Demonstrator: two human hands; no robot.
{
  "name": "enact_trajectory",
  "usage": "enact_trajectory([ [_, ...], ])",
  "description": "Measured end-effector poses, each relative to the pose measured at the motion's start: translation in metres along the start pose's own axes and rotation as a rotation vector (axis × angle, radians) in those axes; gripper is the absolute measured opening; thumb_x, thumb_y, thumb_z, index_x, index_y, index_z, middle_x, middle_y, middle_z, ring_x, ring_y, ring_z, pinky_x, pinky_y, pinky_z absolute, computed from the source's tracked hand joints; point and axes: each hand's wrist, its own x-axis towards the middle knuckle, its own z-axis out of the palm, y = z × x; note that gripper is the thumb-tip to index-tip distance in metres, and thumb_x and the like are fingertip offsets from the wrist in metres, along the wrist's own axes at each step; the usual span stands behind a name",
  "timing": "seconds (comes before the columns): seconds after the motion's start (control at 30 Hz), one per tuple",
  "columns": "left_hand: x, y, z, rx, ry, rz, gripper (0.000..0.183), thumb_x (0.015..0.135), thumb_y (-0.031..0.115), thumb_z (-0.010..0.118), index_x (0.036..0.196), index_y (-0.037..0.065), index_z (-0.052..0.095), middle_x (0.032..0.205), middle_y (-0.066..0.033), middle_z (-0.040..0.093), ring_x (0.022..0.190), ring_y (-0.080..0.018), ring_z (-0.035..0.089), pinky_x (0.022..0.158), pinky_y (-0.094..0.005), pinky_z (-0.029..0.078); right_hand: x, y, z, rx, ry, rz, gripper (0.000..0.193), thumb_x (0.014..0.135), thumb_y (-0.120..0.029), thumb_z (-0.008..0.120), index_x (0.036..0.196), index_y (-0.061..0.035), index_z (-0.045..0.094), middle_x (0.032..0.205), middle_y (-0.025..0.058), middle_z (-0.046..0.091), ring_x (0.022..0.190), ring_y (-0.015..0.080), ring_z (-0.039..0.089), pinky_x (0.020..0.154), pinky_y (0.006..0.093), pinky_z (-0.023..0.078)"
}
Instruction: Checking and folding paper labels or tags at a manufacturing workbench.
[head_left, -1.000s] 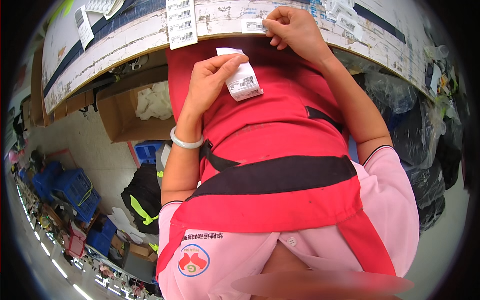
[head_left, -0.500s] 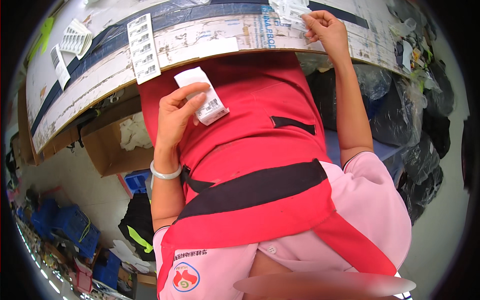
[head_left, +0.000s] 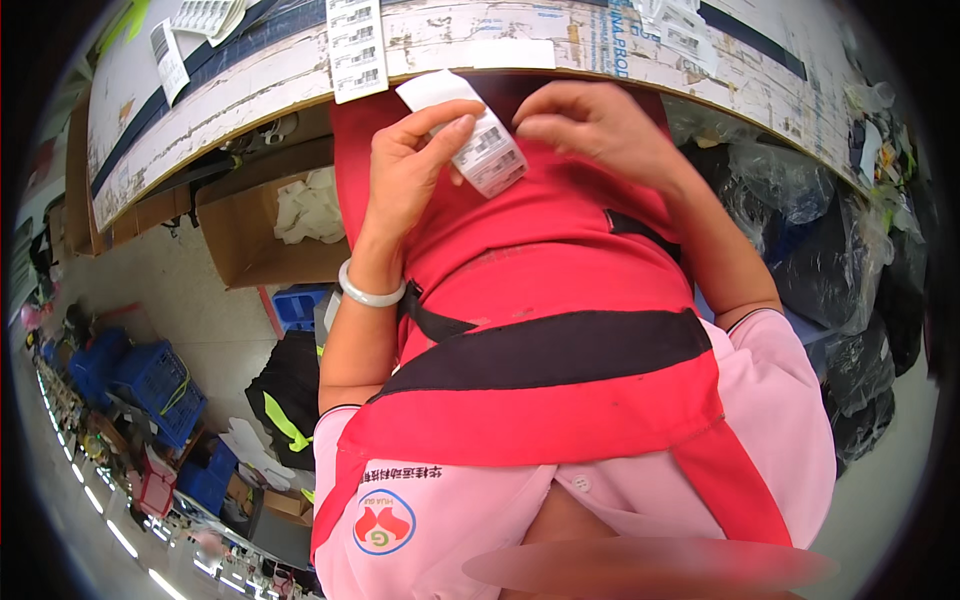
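A folded strip of white barcode labels (head_left: 490,155) is pinched between the thumb and fingers of my left hand (head_left: 415,160), above the red apron (head_left: 520,230). The strip's blank end points toward the table edge, and the printed labels face up at its lower end. My right hand (head_left: 605,130) is just right of the strip, its fingers loosely bent and a little blurred. Nothing shows between them, and a small gap separates them from the labels. On the table beyond lies a loose pile of printed labels (head_left: 685,35).
Another barcode label strip (head_left: 357,50) hangs slightly over the edge of the worn white table (head_left: 240,95). A blank white piece (head_left: 500,54) lies beside it. More label strips (head_left: 205,15) are at the far left. Below are a cardboard box (head_left: 235,235) and plastic-wrapped bundles (head_left: 825,240).
My right hand has come back from the label pile, leftward and nearer, to the strip. My left hand still holds the strip. The whole view has shifted, with the table higher in it.
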Motion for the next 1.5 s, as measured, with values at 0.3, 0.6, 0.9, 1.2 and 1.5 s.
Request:
enact_trajectory([
  [0.3,-0.003,0.007,-0.009,0.054,-0.105,-0.029,0.027,0.087,0.006,0.067,0.111,-0.005,0.065,0.096,-0.0079,0.069,0.085,-0.01,0.062,0.076,-0.0239,0.051,0.015,0.006,0.031,0.254,0.107,-0.094,0.013,0.09,-0.012,0.064,0.093,0.0008,0.065,0.077,0.0032,0.062,0.066,0.0072,0.058,0.06,0.0219,0.049],
  [0.6,0.004,-0.01,-0.023,-0.124,-0.254,-0.117,0.044,0.098,0.036,0.053,0.104,-0.005,0.068,0.091,-0.01,0.069,0.08,-0.0139,0.064,0.072,-0.0235,0.051,0.025,0.005,0.008,0.078,0.254,-0.059,0.015,0.09,-0.016,0.064,0.094,-0.002,0.068,0.077,0.0013,0.065,0.067,0.0061,0.06,0.061,0.0208,0.05],
  [0.9,0.008,-0.008,-0.016,0.094,-0.039,0.001,0.05,0.099,0.041,0.049,0.097,-0.004,0.071,0.089,-0.0098,0.07,0.08,-0.0123,0.064,0.072,-0.0227,0.049,0.051,0.0,-0.03,0.034,0.3,0.089,0.015,0.09,-0.016,0.063,0.094,-0.0011,0.065,0.074,0.0019,0.063,0.06,0.0065,0.058,0.052,0.0187,0.047],
  [1.2,0.008,-0.011,-0.015,0.078,-0.042,-0.019,0.043,0.098,0.036,0.052,0.098,-0.003,0.071,0.087,-0.007,0.069,0.076,-0.0097,0.062,0.068,-0.0214,0.048,0.057,0.001,-0.029,0.115,0.289,0.141,0.014,0.089,-0.012,0.063,0.089,0.0023,0.064,0.07,0.0052,0.063,0.053,0.0087,0.058,0.047,0.0194,0.047],
  [1.5,0.008,-0.013,-0.014,0.083,-0.051,-0.022,0.039,0.098,0.033,0.054,0.098,-0.002,0.071,0.084,-0.0048,0.069,0.07,-0.0068,0.06,0.06,-0.0189,0.045,0.058,0.001,-0.029,0.082,0.299,0.139,0.015,0.088,-0.012,0.064,0.088,0.0027,0.064,0.069,0.0057,0.063,0.052,0.0094,0.058,0.045,0.0201,0.047],
])
